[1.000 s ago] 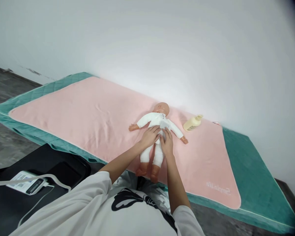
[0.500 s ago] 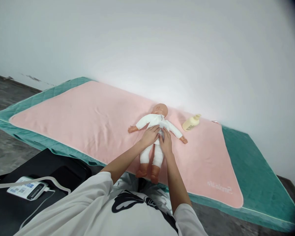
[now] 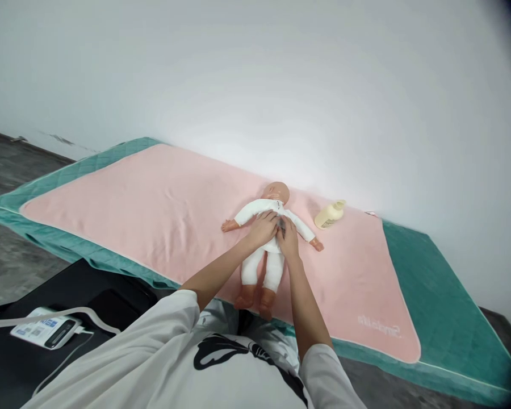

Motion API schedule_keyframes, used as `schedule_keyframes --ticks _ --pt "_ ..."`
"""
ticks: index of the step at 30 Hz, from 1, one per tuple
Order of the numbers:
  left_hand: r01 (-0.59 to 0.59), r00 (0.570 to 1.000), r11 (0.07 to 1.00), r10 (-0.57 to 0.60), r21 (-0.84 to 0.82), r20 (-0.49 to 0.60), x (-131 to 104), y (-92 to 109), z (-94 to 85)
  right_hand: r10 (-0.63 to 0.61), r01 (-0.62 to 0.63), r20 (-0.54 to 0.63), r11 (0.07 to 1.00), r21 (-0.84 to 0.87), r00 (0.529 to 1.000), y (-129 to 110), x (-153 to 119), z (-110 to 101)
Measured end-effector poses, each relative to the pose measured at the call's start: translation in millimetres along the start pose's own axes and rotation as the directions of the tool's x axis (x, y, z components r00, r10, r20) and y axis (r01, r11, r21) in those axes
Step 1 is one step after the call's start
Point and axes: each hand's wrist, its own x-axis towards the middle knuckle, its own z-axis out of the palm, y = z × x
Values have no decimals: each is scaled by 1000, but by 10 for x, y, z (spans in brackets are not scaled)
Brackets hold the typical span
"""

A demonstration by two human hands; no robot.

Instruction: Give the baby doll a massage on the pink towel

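A baby doll (image 3: 275, 265) in a white suit lies on its back, head at the far side and feet towards me. Its arms are spread out to both sides. My left hand (image 3: 264, 228) rests on the doll's chest, fingers stretched across it. Beside it, my right hand (image 3: 288, 238) lies on the other side of the torso with its fingers pointing up the body. A small greyish patch of the front shows between the hands. The fingertips of my right hand are partly hard to make out.
Under the doll a pink mat (image 3: 153, 210) covers most of a green quilted bed (image 3: 438, 295) set against a white wall. A pale yellow pump bottle (image 3: 329, 216) lies right of the doll. At lower left, a white device (image 3: 45, 328) with cables sits on a black surface (image 3: 111, 295).
Both hands have slid slightly up the doll's torso, and the fingers of my right hand look a little more bent. The doll and bottle stay in place.
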Motion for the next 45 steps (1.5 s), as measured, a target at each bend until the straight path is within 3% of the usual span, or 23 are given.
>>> schedule_keyframes --ticks 8,23,33,45 --pt "35 999 999 -35 -4 26 2 -19 55 30 -33 44 998 54 999 59 11 36" --pt "73 997 996 -74 56 12 113 -52 -17 7 -8 14 1000 30 1000 120 86 58" --pt "29 998 994 -34 104 45 126 -162 144 46 -48 46 997 53 998 181 119 126" --pt "-20 999 995 15 95 46 201 -248 91 11 -10 59 1000 -6 998 184 186 125"
